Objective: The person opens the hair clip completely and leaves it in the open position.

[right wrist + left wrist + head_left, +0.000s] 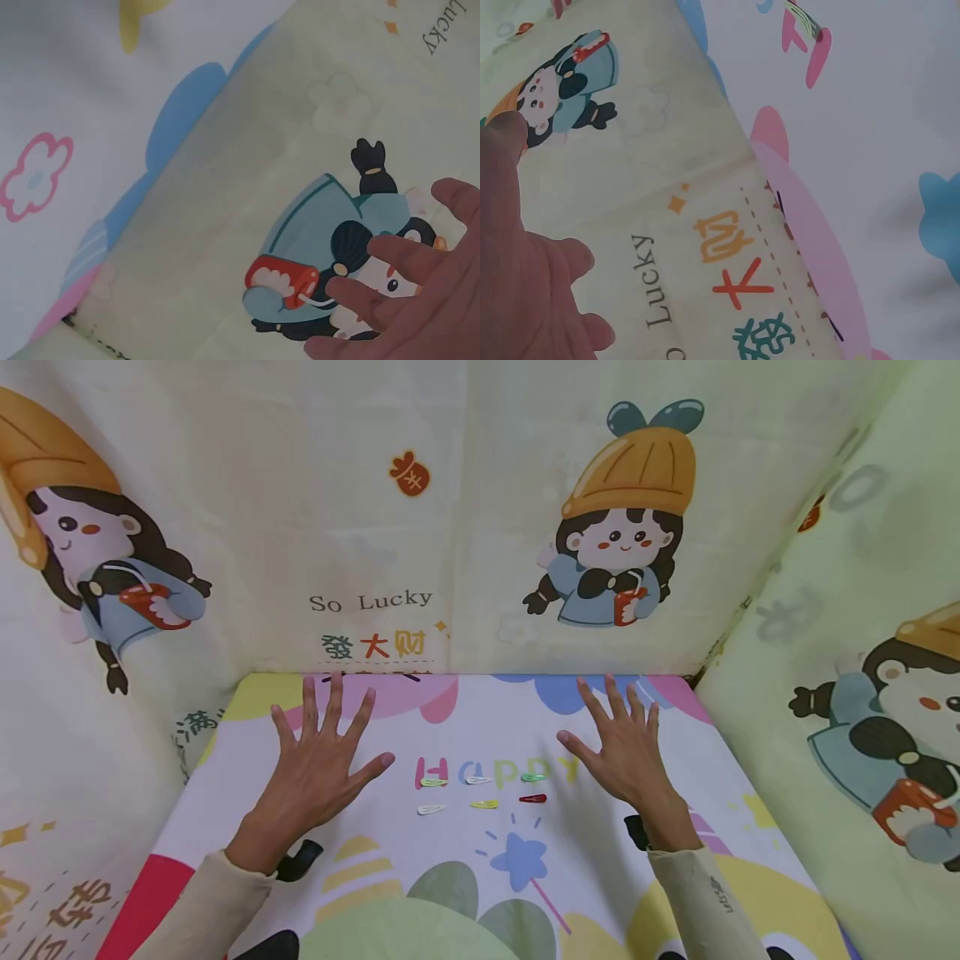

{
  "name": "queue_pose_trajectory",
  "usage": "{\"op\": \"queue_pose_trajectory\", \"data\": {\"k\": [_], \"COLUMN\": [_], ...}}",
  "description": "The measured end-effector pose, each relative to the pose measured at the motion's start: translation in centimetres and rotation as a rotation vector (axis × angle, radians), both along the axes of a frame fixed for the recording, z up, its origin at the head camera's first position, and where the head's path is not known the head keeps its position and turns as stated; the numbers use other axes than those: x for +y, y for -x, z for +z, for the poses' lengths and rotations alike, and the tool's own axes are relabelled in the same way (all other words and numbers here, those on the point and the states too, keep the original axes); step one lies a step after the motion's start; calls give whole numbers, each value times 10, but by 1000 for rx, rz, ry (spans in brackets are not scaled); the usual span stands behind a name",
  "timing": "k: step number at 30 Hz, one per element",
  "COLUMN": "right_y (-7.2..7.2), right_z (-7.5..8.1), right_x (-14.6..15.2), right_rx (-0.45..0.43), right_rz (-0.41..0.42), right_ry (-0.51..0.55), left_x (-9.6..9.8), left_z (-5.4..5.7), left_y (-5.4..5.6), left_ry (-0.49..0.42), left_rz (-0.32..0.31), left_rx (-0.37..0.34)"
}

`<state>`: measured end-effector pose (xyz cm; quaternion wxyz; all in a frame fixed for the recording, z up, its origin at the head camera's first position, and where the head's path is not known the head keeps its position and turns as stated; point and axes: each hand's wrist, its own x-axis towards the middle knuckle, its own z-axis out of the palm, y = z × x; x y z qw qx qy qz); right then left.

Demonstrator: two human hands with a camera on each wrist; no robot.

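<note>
Several snap hair clips lie on the patterned table in two short rows. The back row has a light green clip (pixel 433 782), a white clip (pixel 477 780) and a green clip (pixel 533 777). In front of them are another white clip (pixel 431 810), a yellow clip (pixel 484 804) and a dark red clip (pixel 533 798). My left hand (pixel 318 772) hovers left of the clips, fingers spread, holding nothing. To their right, my right hand (pixel 626 756) is likewise spread with nothing in it. Both wrist views catch fingers against the wall cloth.
The table (pixel 495 718) wears a white cover with cartoon prints and coloured letters. Cream cloth walls (pixel 495 527) with printed figures enclose it at the back and both sides. Dark straps (pixel 300 860) show at the wrists.
</note>
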<state>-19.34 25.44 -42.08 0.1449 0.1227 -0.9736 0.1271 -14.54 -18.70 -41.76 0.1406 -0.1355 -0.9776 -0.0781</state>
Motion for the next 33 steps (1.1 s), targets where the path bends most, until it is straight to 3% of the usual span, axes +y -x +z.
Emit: {"op": "queue_pose_trajectory", "data": {"k": [12, 23, 27, 33], "right_y": [2, 2, 2, -4], "right_z": [-4, -14, -19, -28], "right_x": [-19, -51, -62, -76], "right_rx": [146, 193, 172, 97], "right_rz": [67, 104, 129, 131], "right_ry": [146, 288, 328, 374], "left_x": [4, 9, 11, 17], "left_z": [-3, -15, -19, -30], "left_y": [3, 6, 7, 5], "left_ry": [-26, -104, -130, -147], "left_rz": [-7, -63, -80, -115], "left_rx": [8, 194, 203, 147]}}
